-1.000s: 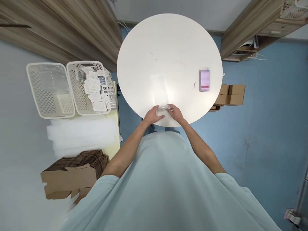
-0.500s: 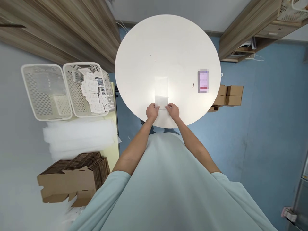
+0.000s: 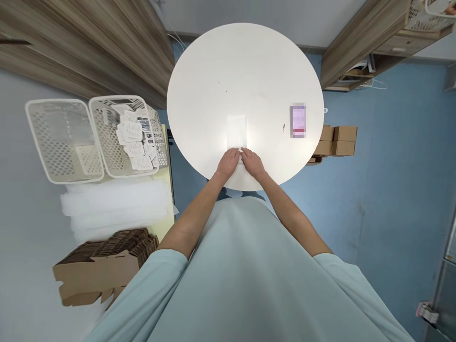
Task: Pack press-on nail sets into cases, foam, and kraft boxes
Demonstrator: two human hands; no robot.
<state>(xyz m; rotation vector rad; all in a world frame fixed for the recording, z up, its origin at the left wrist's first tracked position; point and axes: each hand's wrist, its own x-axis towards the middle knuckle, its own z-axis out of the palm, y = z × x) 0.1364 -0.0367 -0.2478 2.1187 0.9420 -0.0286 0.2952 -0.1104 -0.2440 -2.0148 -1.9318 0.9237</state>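
head view: left hand (image 3: 228,162), right hand (image 3: 252,163) (side by side) at translucent sheet (image 3: 237,137)

Desk (image 3: 249,61) sat upper centre; film (image 3: 237,130) on its lower part, left hand (image 3: 228,162) and right hand (image 3: 252,163) at film's lower end. Baskets (image 3: 96,135) left, cartons (image 3: 96,273) lower left, boxes (image 3: 344,140) right.

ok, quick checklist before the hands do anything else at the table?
1. Left hand at the near end of the clear sheet: ok.
2. Right hand there too, close beside the left: ok.
3. Sheet's far part lying on the white table: ok.
4. Anything enclosed at the sheet's near end: cannot tell, the hands cover it.
5. Pink item well off to the right, apart from both hands: ok.
6. What that pink item is: cannot tell, it's blurred.
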